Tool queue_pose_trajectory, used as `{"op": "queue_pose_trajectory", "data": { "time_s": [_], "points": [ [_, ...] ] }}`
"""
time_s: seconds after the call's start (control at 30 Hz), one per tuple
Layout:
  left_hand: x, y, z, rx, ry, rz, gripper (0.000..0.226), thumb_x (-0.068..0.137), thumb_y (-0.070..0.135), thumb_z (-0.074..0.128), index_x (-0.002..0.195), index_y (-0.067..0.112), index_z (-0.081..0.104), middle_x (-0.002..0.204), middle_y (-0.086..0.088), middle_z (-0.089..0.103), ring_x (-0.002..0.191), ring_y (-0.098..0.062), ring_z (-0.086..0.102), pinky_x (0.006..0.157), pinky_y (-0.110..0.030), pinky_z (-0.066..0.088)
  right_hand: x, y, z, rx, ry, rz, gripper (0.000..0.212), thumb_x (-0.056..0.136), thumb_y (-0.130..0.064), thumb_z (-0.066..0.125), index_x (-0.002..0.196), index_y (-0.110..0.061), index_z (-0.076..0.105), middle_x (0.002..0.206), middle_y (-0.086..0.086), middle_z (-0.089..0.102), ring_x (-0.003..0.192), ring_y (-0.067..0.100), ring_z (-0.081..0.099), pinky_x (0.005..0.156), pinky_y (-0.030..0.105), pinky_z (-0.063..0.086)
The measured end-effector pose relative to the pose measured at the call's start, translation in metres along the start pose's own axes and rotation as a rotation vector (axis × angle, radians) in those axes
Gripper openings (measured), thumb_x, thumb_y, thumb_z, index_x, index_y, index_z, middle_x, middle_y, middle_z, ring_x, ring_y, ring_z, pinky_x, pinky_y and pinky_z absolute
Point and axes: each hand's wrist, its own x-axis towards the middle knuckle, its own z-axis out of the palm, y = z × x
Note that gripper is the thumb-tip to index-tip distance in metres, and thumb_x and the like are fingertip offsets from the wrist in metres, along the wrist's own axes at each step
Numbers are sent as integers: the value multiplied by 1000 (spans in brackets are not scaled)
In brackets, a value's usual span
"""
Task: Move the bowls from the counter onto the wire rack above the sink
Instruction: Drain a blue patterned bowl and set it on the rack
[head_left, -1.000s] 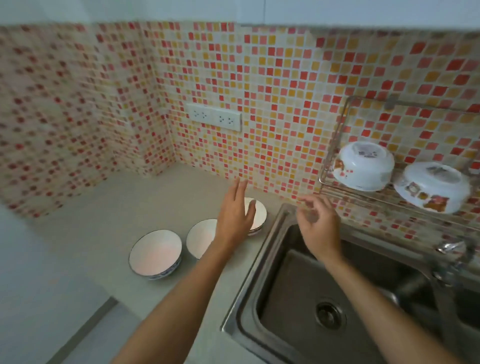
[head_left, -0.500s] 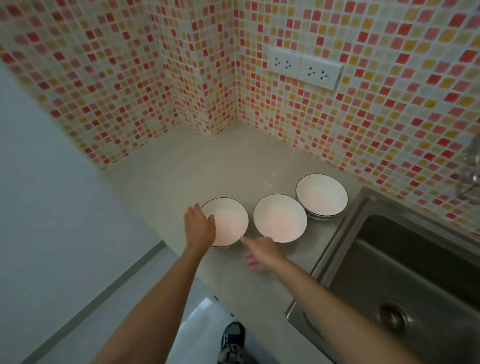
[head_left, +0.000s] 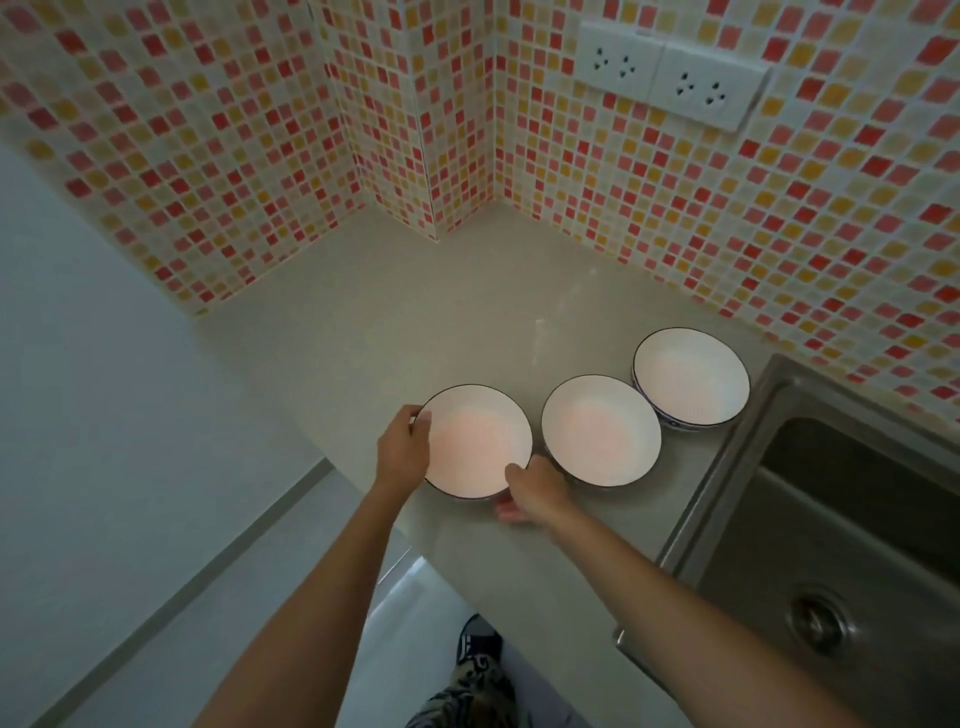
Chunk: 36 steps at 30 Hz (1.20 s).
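Our left hand (head_left: 402, 449) and right hand (head_left: 535, 493) hold the nearest bowl (head_left: 478, 441) by its rim on the counter (head_left: 389, 322). Two more bowls (head_left: 601, 430) sit beside it. We see no writing anywhere.

No text, label or number could be read anywhere. The bowls (head_left: 478, 441) and sockets (head_left: 670, 78) bore none.

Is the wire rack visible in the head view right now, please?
No, only the counter, three bowls, sink and tiled wall show.
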Motion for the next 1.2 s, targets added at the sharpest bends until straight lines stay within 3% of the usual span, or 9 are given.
{"op": "queue_pose_trajectory", "data": {
  "time_s": [0.17, 0.27, 0.43, 0.57, 0.77, 0.9, 1.0, 1.1, 1.2],
  "points": [
    [-16, 18, -16, -219, -48, -22, 26, 98, 36, 41, 115, 22, 55, 114, -3, 58, 105, -21, 54, 88, -33, 42, -31, 0, -15, 203, -96, -36, 12, 90, -9, 43, 96, -4, 51, 80, 20, 67, 60, 28, 63, 64, 40, 60],
    [-25, 42, -11, -231, -65, 84, 30, 99, 31, 39, 120, 21, 57, 119, -1, 60, 109, -20, 54, 93, -36, 43, -46, 6, -35, 276, -84, -76, 10, 90, -12, 46, 95, -9, 53, 75, 15, 66, 56, 24, 62, 58, 37, 58],
    [-55, 89, 29, -272, -137, 225, 32, 101, 24, 33, 119, 16, 58, 115, -3, 62, 106, -22, 57, 92, -36, 45, -62, 23, -92, 472, 26, -139, 24, 87, -15, 53, 110, -17, 48, 108, 10, 55, 84, 24, 61, 74, 53, 59],
    [-85, 118, 78, -264, -264, 276, 34, 101, 26, 31, 118, 14, 59, 116, -5, 63, 107, -24, 58, 95, -40, 46, -86, 47, -146, 836, -68, -127, 60, 65, -10, 55, 124, -15, 48, 124, 19, 50, 101, 37, 55, 68, 52, 58],
    [-141, 152, 153, -228, -423, 267, 40, 100, 31, 33, 127, 11, 55, 127, -8, 60, 117, -25, 53, 104, -42, 41, -126, 108, -217, 1052, -28, -116, 28, 85, -10, 49, 113, -9, 54, 126, 18, 49, 121, 43, 49, 73, 57, 58],
    [-183, 171, 191, -270, -525, 302, 35, 101, 25, 35, 125, 12, 57, 122, -2, 59, 110, -19, 54, 93, -30, 40, -147, 152, -255, 1170, 8, -116, 34, 85, -15, 54, 119, -9, 52, 126, 17, 50, 120, 44, 50, 78, 62, 54],
    [-208, 173, 219, -246, -598, 366, 36, 100, 33, 35, 116, 15, 62, 116, -5, 65, 109, -21, 59, 97, -38, 46, -164, 181, -278, 1175, 56, -127, 39, 76, -17, 63, 113, -10, 53, 121, 18, 51, 114, 42, 53, 75, 60, 56],
    [-236, 170, 239, -203, -586, 397, 42, 99, 43, 32, 108, 18, 66, 107, 0, 68, 101, -15, 61, 87, -32, 49, -177, 213, -299, 1121, 117, -114, 22, 89, -14, 57, 110, -11, 53, 118, 16, 52, 107, 38, 56, 76, 56, 56],
    [-263, 153, 255, -98, -554, 474, 37, 101, 35, 34, 106, 15, 64, 105, -2, 66, 95, -16, 59, 78, -26, 41, -184, 247, -320, 1045, 194, -81, 36, 89, -12, 59, 123, -7, 48, 122, 18, 52, 108, 36, 58, 80, 55, 57]
  ]
}}
